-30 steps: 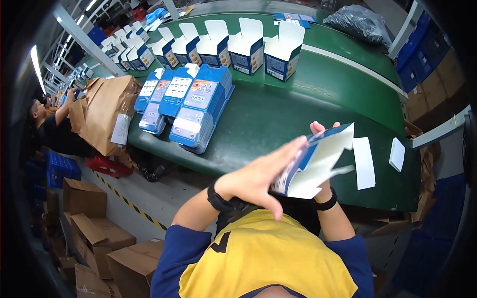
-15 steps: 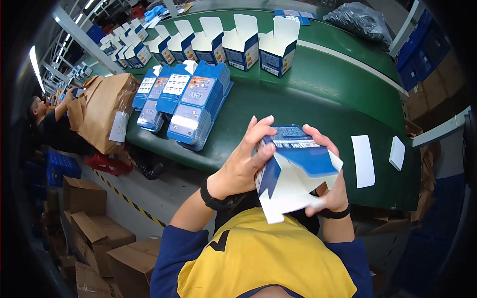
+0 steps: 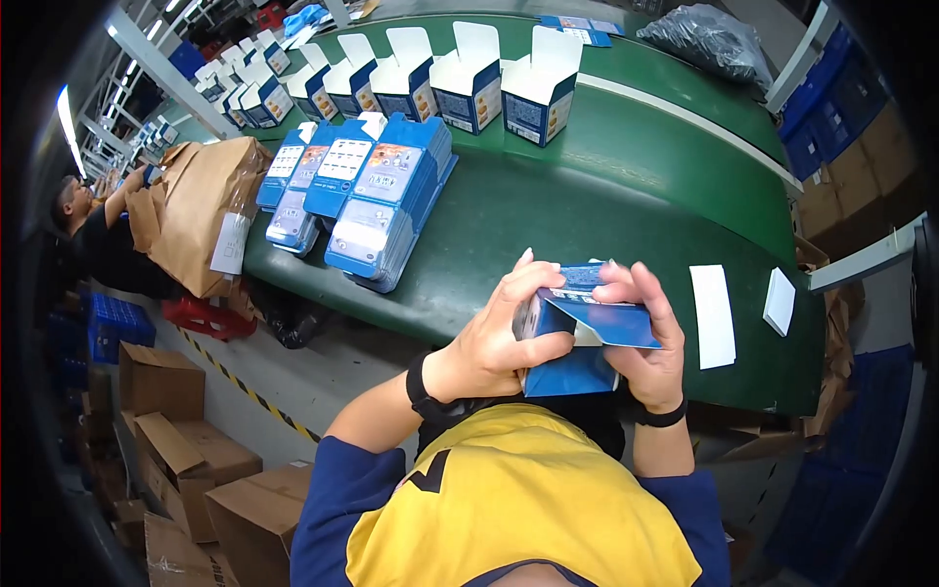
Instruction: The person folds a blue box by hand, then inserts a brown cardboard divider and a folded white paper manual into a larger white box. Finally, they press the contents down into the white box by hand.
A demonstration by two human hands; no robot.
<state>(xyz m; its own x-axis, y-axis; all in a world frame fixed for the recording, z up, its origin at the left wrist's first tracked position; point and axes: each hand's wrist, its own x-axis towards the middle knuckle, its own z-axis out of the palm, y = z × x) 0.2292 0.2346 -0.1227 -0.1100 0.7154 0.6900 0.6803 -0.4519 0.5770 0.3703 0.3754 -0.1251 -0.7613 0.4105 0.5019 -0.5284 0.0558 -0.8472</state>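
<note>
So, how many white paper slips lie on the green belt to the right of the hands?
2: a long white slip just right of the right hand, and a smaller white slip further right, near the green belt edge.

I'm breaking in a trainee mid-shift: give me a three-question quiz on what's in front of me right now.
1. True or false: both hands hold the blue carton.
2. What stands in a row at the far side of the green belt? A) sealed brown boxes B) open-topped blue and white cartons C) bottles
3. What lies on the belt to the right of the right hand?

Key: 1 true (left hand too). 2 B. 3 two white slips.
</note>
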